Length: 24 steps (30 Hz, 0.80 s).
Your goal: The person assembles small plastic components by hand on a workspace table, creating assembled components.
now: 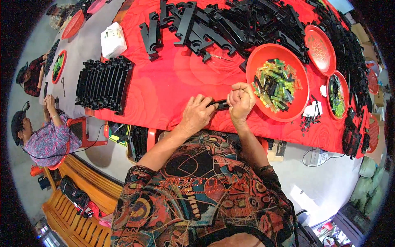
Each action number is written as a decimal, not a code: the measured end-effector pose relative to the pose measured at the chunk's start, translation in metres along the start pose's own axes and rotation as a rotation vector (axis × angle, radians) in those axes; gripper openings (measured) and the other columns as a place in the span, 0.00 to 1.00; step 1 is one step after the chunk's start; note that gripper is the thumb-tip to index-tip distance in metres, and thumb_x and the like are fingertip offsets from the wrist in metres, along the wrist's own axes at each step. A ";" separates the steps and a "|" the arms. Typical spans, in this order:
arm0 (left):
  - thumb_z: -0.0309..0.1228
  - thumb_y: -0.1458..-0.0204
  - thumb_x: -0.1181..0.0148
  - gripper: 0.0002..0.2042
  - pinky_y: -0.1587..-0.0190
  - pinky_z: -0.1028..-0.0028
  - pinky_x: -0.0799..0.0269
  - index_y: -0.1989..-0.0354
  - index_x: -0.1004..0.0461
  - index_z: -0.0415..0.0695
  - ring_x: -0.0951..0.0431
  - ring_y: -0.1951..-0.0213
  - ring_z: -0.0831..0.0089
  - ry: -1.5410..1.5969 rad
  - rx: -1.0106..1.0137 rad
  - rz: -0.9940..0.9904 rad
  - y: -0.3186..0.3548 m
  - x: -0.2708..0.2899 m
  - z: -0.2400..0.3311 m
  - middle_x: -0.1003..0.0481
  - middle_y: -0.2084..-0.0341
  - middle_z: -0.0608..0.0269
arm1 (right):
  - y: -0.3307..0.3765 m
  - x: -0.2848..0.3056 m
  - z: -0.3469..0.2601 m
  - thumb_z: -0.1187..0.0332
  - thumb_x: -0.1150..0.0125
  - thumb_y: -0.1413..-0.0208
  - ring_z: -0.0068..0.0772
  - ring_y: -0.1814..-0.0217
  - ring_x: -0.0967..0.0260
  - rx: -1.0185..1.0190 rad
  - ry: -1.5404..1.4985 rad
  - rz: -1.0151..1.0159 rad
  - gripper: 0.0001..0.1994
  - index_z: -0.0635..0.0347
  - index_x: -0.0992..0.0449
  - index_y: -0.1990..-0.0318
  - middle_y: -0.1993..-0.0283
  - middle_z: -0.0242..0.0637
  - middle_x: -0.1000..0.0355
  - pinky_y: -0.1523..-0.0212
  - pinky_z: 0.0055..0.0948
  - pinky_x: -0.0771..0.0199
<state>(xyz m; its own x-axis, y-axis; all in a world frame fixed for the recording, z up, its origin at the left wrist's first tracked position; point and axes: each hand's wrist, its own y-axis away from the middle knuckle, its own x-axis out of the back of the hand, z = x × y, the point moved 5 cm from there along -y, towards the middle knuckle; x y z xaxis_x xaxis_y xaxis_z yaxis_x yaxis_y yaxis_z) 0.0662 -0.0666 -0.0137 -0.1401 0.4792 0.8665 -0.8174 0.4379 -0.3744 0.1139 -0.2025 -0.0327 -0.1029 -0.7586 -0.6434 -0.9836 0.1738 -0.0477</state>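
Near the table's front edge, my left hand (196,115) is closed around a black plastic part (222,105) that lies low over the red cloth. My right hand (241,101) is curled up at the part's right end; whatever its fingers pinch is hidden. Just right of it stands a red bowl (303,96) of small yellow, green and black strips (276,84). Beyond my hands spreads a big heap of long black plastic parts (218,29) with notched ends. To the left, similar parts form a neat row (103,85).
A white tissue pack (113,40) sits at the far left. Two red plates (320,51) (338,95) and black scraps (310,120) lie to the right. Two people (45,131) (31,74) sit at the left table. Behind is a wooden bench (78,206).
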 end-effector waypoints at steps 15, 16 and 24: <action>0.28 0.59 0.43 0.08 0.67 0.68 0.36 0.68 0.23 0.44 0.32 0.64 0.66 -0.005 -0.017 -0.021 -0.002 -0.002 0.000 0.29 0.66 0.64 | -0.002 -0.004 0.003 0.75 0.66 0.47 0.14 0.90 0.62 0.016 0.116 -0.042 0.11 0.70 0.35 0.70 0.87 0.24 0.54 0.90 0.19 0.58; 0.28 0.59 0.43 0.09 0.67 0.69 0.35 0.68 0.23 0.45 0.32 0.64 0.66 -0.021 -0.026 -0.026 -0.002 -0.002 0.000 0.29 0.66 0.64 | -0.002 -0.005 0.003 0.75 0.66 0.47 0.14 0.90 0.62 0.020 0.114 -0.044 0.11 0.70 0.35 0.70 0.87 0.24 0.54 0.90 0.19 0.58; 0.29 0.60 0.42 0.09 0.57 0.66 0.38 0.68 0.23 0.46 0.33 0.58 0.66 0.059 -0.148 -0.130 0.000 0.016 -0.026 0.28 0.64 0.66 | 0.008 -0.044 -0.041 0.72 0.55 0.47 0.17 0.83 0.46 0.099 0.637 -0.262 0.08 0.65 0.30 0.66 0.83 0.27 0.43 0.82 0.20 0.45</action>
<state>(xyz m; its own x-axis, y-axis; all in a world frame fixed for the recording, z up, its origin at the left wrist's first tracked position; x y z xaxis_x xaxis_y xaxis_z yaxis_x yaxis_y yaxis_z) 0.0784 -0.0388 -0.0089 -0.0023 0.4532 0.8914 -0.7351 0.6036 -0.3088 0.1046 -0.1937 0.0262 0.0396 -0.9988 -0.0292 -0.9729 -0.0319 -0.2289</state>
